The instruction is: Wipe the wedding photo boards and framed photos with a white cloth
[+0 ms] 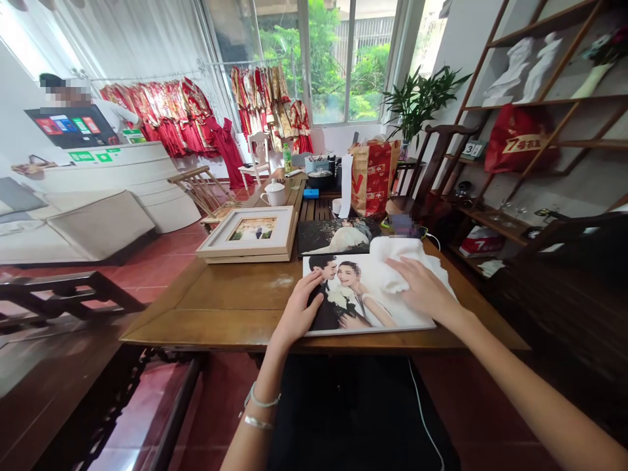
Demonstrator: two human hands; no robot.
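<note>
A wedding photo panel (383, 311) lies flat near the front edge of the wooden table (220, 307). My left hand (299, 307) rests on the panel's left edge with its fingers stretched out. On the right, my right hand (419, 288) presses a white cloth (392, 252) against the panel's upper right part, the fingers lying over the fabric. Behind the panel is a darker photo panel (338, 235), partly covered by the cloth. To the left sits a stack of framed pictures (245, 235), the top one with a small photo in a wide white mat.
A lidded white cup (275, 193), a small blue box (311, 193) and a red-and-tan paper bag (371, 176) stand farther back. A phone with a cable (432, 237) lies at the right edge. Wooden chairs flank the table; a person (110, 111) is behind a counter (132, 180).
</note>
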